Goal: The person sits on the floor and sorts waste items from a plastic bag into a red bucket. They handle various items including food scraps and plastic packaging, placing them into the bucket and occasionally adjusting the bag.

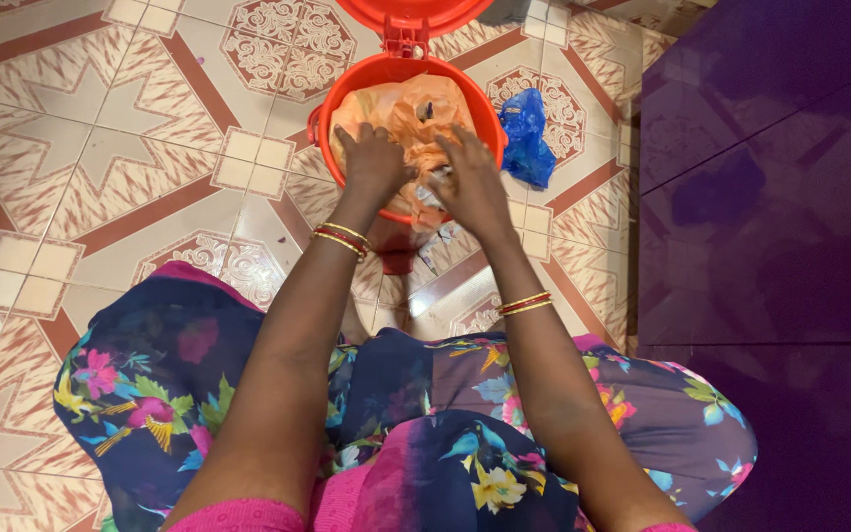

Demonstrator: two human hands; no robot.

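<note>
A round red bin (485, 106) stands on the patterned tile floor in front of me, its hinged lid (414, 14) flipped open at the far side. An orange plastic bag (416, 113) fills the bin. My left hand (371, 158) presses down on the bag's near left part, fingers curled into the plastic. My right hand (472, 182) grips the bag's near edge, where some crumpled whitish material shows. Both wrists wear red and gold bangles. What lies under the bag is hidden.
A crumpled blue plastic bag (526, 138) lies on the floor just right of the bin. A tall dark purple cabinet (770, 197) fills the right side. My knees in floral cloth (425, 433) take up the lower frame. Tiled floor (100, 148) stretches to the left.
</note>
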